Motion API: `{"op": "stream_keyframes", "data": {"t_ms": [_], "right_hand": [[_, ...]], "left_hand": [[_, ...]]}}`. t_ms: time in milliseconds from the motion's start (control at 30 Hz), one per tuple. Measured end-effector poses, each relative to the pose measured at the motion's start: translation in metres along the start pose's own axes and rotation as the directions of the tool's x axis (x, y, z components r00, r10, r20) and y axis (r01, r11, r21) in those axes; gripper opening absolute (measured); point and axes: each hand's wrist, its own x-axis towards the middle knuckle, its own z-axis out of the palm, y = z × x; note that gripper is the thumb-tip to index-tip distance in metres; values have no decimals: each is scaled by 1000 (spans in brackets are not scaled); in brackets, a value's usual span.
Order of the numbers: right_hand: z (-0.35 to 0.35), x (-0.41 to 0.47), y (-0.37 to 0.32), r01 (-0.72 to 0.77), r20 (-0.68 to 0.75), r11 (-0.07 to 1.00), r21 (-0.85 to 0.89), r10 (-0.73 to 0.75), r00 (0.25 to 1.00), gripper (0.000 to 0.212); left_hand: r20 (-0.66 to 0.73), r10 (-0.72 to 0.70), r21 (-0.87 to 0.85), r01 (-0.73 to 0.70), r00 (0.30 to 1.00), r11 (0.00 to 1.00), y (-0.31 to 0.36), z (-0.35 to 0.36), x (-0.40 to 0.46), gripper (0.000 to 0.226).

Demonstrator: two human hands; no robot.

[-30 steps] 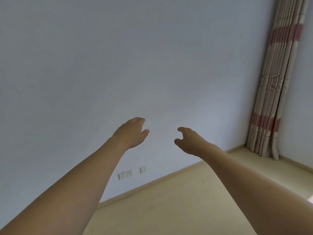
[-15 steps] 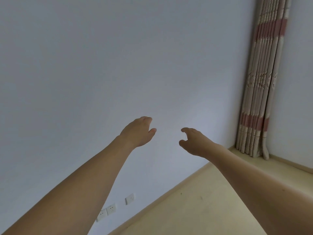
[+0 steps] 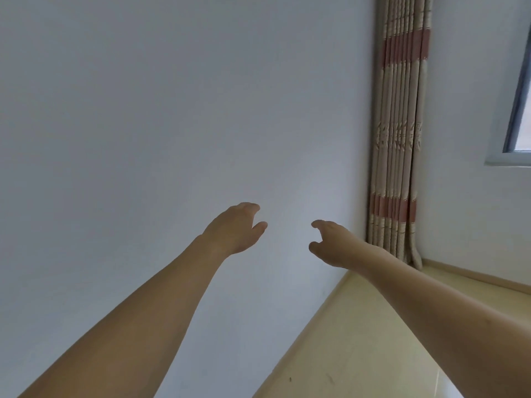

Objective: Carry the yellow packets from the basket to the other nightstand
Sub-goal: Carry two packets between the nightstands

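Observation:
No yellow packets, basket or nightstand show in the head view. Both my arms stretch forward in front of a plain white wall. My left hand [image 3: 234,229] is held out at centre with its fingers loosely curved and apart, holding nothing. My right hand [image 3: 333,244] hovers a short way to its right, thumb and fingers spread in a loose curl, also with nothing in it. The two hands are apart and touch nothing.
A white wall [image 3: 172,124] fills most of the view. A beige curtain [image 3: 398,139] with red bands hangs bunched in the room's corner at right. A window frame edge [image 3: 517,110] shows at far right. Pale yellow floor [image 3: 359,340] and its baseboard lie at lower right.
The view has swung to the right: the curtain has shifted left in the frame, the wall sockets have left the view and a window edge has appeared. Both hands keep their pose.

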Motion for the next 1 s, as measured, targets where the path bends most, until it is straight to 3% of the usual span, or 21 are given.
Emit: {"op": "stream_keyframes", "data": {"t_ms": [233, 433, 700, 900, 1000], "right_hand": [[9, 149, 56, -123, -53, 992, -36, 121, 991, 59], [-25, 261, 120, -274, -133, 961, -36, 267, 954, 60], [-56, 366, 253, -456, -171, 890, -8, 448, 878, 57], [-104, 442, 367, -538, -212, 843, 31, 531, 820, 40], [-137, 478, 418, -552, -255, 831, 65, 548, 796, 45]], "left_hand": [[24, 142, -101, -139, 990, 985, -19, 70, 183, 57], [20, 273, -133, -268, 962, 954, -3, 96, 353, 57], [29, 477, -202, -463, 878, 863, 103, 176, 534, 50], [-5, 548, -220, -536, 836, 815, 194, 224, 665, 43], [-20, 580, -205, -571, 815, 795, 234, 229, 735, 46]]}}
